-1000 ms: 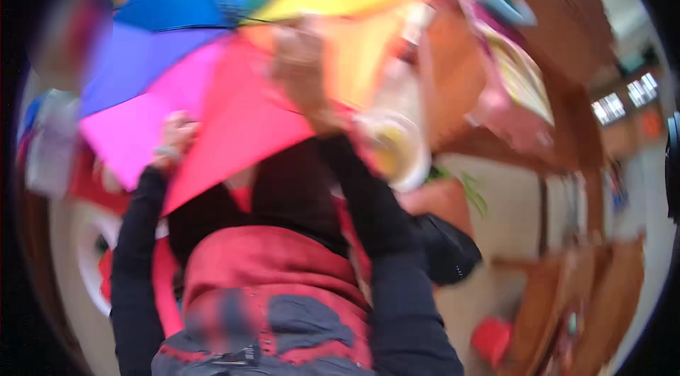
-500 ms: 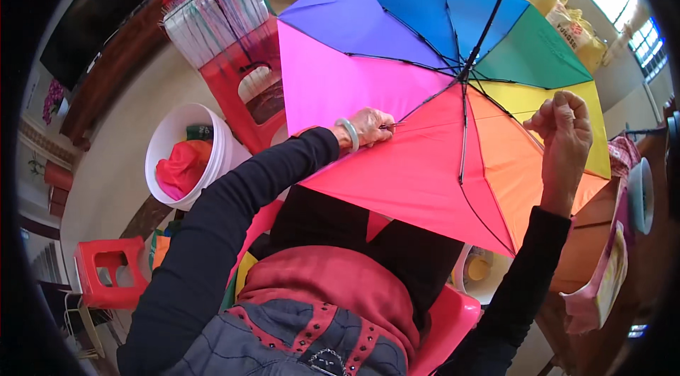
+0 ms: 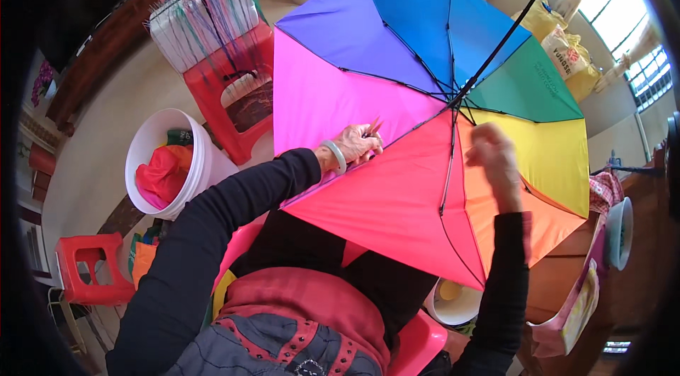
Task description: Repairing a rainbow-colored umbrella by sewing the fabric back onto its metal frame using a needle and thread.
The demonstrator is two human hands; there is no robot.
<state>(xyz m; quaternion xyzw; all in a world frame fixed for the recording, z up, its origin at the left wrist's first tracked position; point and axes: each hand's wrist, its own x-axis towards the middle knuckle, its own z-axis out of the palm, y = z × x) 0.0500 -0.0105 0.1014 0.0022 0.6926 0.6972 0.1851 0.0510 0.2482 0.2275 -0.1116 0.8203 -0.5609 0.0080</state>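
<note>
An opened rainbow umbrella (image 3: pixel 382 199) lies across my lap with its inner side up, its black ribs and shaft (image 3: pixel 506 32) showing. At the seam between the pink and red panels is my left hand (image 3: pixel 354 143), closed beside a rib. Two slim pointed tips, like those of small scissors (image 3: pixel 376 126), stick out from its fingers; whether it also pinches the cloth is hidden. Over the orange and yellow panels hangs my right hand (image 3: pixel 494 156), fingers curled and blurred by motion. What it pinches cannot be made out.
Left of me, a white bucket (image 3: pixel 216 163) holds bright cloth. Behind it, a red stool (image 3: pixel 212 92) carries a white block (image 3: pixel 191 29) draped with threads. Another red stool (image 3: pixel 92 245) stands farther left. At right are a wooden table (image 3: pixel 559 284) and a pale blue basin (image 3: pixel 620 234).
My right hand has come down and left, closer to the umbrella's centre. A thread stretched between both hands before no longer shows. The pointed tips in my left hand now aim more upward.
</note>
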